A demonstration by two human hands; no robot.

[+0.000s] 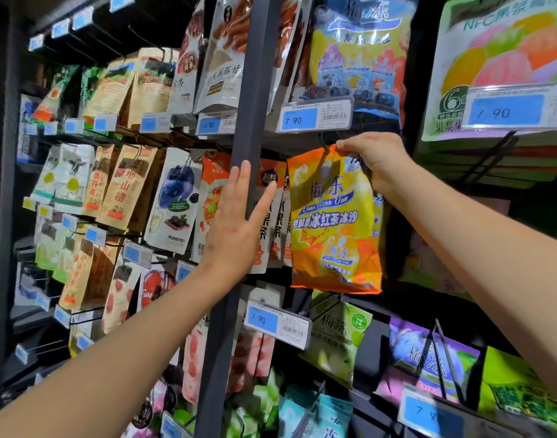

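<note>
My right hand point(375, 159) is clamped on the top edge of the orange bag point(334, 222), with fingers and thumb pinching it near the bag's 1 o'clock corner. The bag hangs in front of the rack just right of the view's centre. It is at 3 o'clock from my left hand point(239, 222), and the 7.90 price tag point(315, 116) is at its 12 o'clock. My left hand is spread flat with straight, parted fingers. It lies across the grey post point(255, 90) and holds nothing, and its thumb reaches toward the fruit-strip packets point(270, 216) at the bag's 9 o'clock.

I judge the hook point(325, 143) to be the main risk. A sideways pull could snag or tear the bag's top. It could also drag off whatever hangs behind the bag. Because I pinch it at one corner, the bag could also swing and knock the packets beside it.

My fingers cover the hang hole, so I cannot tell whether the bag is on the hook or clear of it. The hook shows only as a dark stub at the bag's 11 o'clock. A yellow edge at the bag's 3 o'clock hints at a second bag, which is mostly covered. I cannot tell whether my left palm touches the post.
</note>
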